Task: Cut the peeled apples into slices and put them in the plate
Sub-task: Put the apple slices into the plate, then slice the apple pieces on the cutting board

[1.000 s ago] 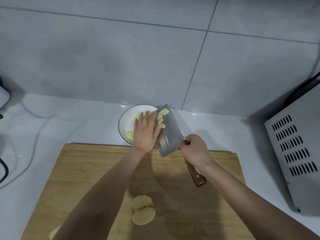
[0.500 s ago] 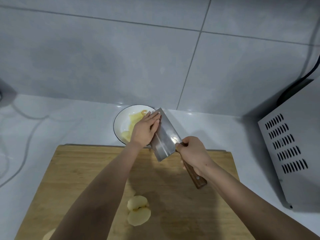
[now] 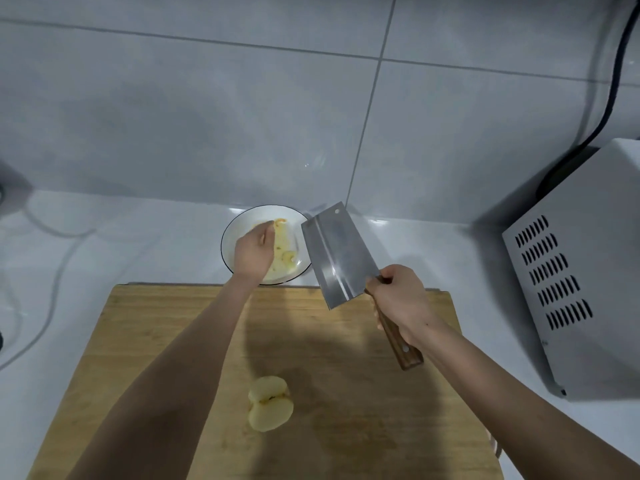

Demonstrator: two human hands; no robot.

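A white plate (image 3: 229,233) with a dark rim stands on the counter just behind the wooden cutting board (image 3: 346,382). Pale apple slices (image 3: 288,258) lie in it. My left hand (image 3: 254,253) hovers over the plate's left half with its fingers curled in, and nothing shows in them. My right hand (image 3: 401,299) grips the wooden handle of a cleaver (image 3: 341,254), whose bare blade is raised and tilted just right of the plate. Two peeled apple pieces (image 3: 270,403) rest side by side on the board's near middle.
A grey vented appliance (image 3: 585,271) stands at the right, close to the board's edge, with a black cable (image 3: 614,84) behind it. A pale cord (image 3: 52,271) loops over the white counter at the left. A tiled wall rises right behind the plate.
My left hand has come off the cleaver's blade and curled over the plate. The slices that lay on the blade are now in the plate. The cleaver has swung right, away from the plate.
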